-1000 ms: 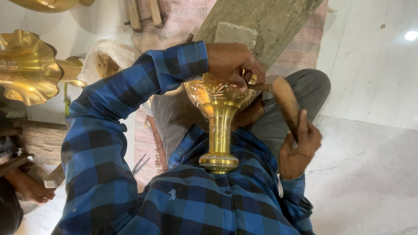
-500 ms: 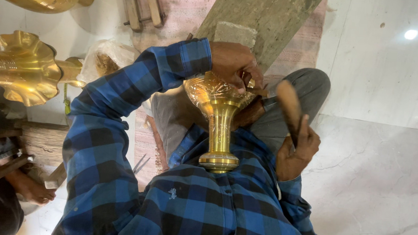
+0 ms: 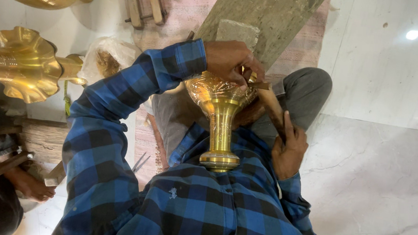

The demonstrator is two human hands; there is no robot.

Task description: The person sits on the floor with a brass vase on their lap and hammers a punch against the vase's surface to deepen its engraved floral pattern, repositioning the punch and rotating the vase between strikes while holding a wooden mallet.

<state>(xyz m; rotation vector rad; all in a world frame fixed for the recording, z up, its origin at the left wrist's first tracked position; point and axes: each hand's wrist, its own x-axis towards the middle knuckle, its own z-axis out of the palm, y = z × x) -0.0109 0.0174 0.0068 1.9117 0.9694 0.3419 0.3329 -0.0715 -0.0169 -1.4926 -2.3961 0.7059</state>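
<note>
Brass vase [image 3: 220, 118] rested against the person's shirt; left hand [image 3: 233, 60] fingers pinched a small tool at its rim, right hand [image 3: 288, 151] gripped a wooden mallet [image 3: 273, 107]. White marble floor [image 3: 379, 170], plank [image 3: 272, 13] and brass pieces [image 3: 19, 63] lay around.

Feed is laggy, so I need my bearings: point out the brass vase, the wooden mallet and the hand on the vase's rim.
brass vase [image 3: 219, 133], head view, on its narrow stem.
wooden mallet [image 3: 273, 106], head view, on its wooden shaft.
left hand [image 3: 231, 59], head view, on the back of the hand.
</note>
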